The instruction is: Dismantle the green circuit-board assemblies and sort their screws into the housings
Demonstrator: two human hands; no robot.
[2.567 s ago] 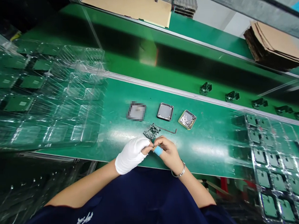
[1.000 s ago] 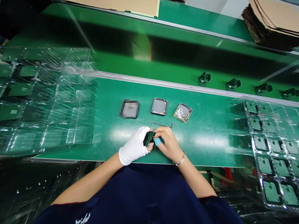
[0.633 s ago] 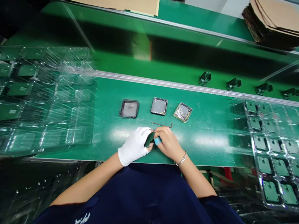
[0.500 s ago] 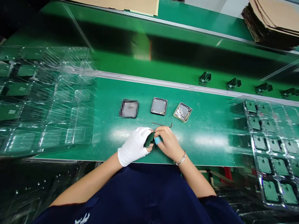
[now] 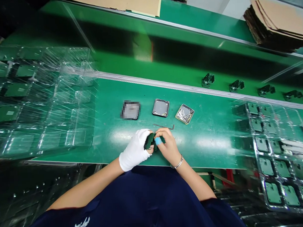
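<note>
Lifted from the surface (image 5: 210,141), where it lay flat just beyond the fingers in the earliest view, a dark green circuit board (image 5: 149,141) now stands tilted between a worker's two hands; new at the right edge is another person's white-gloved hand (image 5: 300,151), above the right tray (image 5: 256,162) and unseen half a second ago; the three square cases lie as before.

The board sits in the curl of the left grip (image 5: 135,149), gloved in white, with bare fingertips closed around it; the right grip (image 5: 169,144), a blue wrap (image 5: 158,140) on one digit, meets the board's right side with fingertips gathered close; whether they pinch the board, a small part or nothing, one cannot tell. Just beyond the fingers lies an L-shaped key (image 5: 158,126); farther off, left to right, are a left case (image 5: 130,110), a middle case (image 5: 161,108) and a right case (image 5: 185,114) with shiny silver inside.

The board's inner face and lower edge are largely hidden by the hands; blocky pixels mask the left case; glare blurs the clear left tray (image 5: 77,140), cut off at the left edge; the right tray runs out of view at right.
</note>
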